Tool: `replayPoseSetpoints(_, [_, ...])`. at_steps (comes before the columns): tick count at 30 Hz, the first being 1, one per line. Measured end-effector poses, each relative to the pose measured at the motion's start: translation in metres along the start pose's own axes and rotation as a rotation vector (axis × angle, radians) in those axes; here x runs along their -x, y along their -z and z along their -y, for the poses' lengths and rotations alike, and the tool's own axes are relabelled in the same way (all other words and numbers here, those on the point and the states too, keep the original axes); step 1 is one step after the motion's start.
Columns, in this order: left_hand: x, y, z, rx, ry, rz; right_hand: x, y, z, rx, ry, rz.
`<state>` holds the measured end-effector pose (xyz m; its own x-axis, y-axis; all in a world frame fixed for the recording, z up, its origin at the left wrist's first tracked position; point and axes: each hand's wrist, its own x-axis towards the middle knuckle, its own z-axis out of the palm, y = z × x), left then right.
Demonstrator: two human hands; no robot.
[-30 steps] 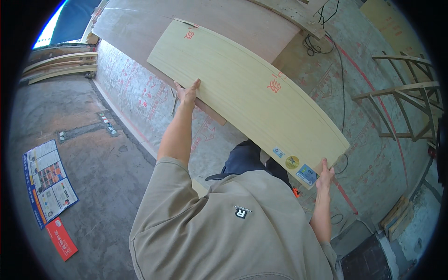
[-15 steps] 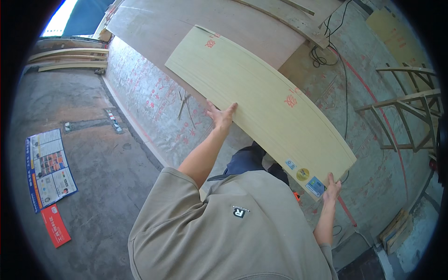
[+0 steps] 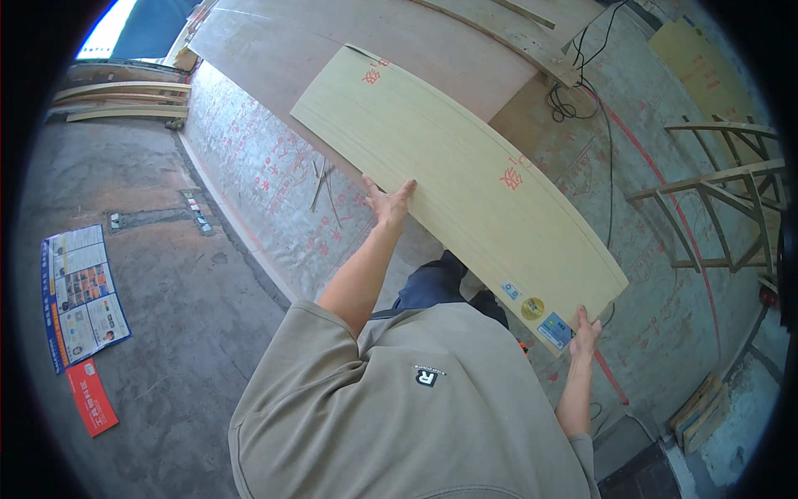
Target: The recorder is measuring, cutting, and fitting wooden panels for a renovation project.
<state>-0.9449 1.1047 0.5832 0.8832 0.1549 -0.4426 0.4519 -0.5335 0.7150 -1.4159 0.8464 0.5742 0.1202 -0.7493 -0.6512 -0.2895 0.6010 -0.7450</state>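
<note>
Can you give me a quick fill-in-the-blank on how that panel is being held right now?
1. The pale wooden panel is gripped by ____ hands.
2. The left hand holds the panel's long ____ edge.
3. The right hand grips the corner bearing small ____.
4. A printed leaflet lies on the ____.

Missing words: two; near; stickers; floor

pale yellow board [image 3: 465, 179], red stamps, khaki shirt [image 3: 399, 416]

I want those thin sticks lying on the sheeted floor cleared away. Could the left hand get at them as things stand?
Probably not at once: the left hand is gripping the edge of the pale plywood panel, held with the right hand. The sticks lie below on the floor, unobstructed.
</note>
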Motion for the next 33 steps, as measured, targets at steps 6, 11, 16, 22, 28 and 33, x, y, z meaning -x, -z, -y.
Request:
replayPoseSetpoints(6, [-0.004, 0.003, -0.020, 0.055, 0.067, -0.018, 0.003, -0.014, -0.003, 0.001, -0.022, -0.020])
replayPoseSetpoints(11, [-0.041, 0.013, -0.014, 0.011, 0.065, -0.028, 0.005, -0.039, -0.001, -0.027, -0.007, 0.031])
replayPoseSetpoints(16, [-0.061, 0.021, -0.016, 0.082, 0.053, -0.004, 0.013, -0.062, 0.006, -0.006, -0.013, 0.043])
replayPoseSetpoints(22, [-0.061, 0.024, -0.020, 0.047, 0.062, -0.035, 0.015, -0.069, 0.009, -0.005, -0.020, 0.035])
replayPoseSetpoints(28, [-0.063, 0.023, -0.022, -0.019, 0.020, -0.042, 0.013, -0.071, 0.006, -0.043, -0.008, 0.052])
replayPoseSetpoints(33, [-0.085, 0.029, -0.009, 0.098, -0.048, -0.049, 0.022, -0.087, 0.017, -0.013, -0.023, 0.018])
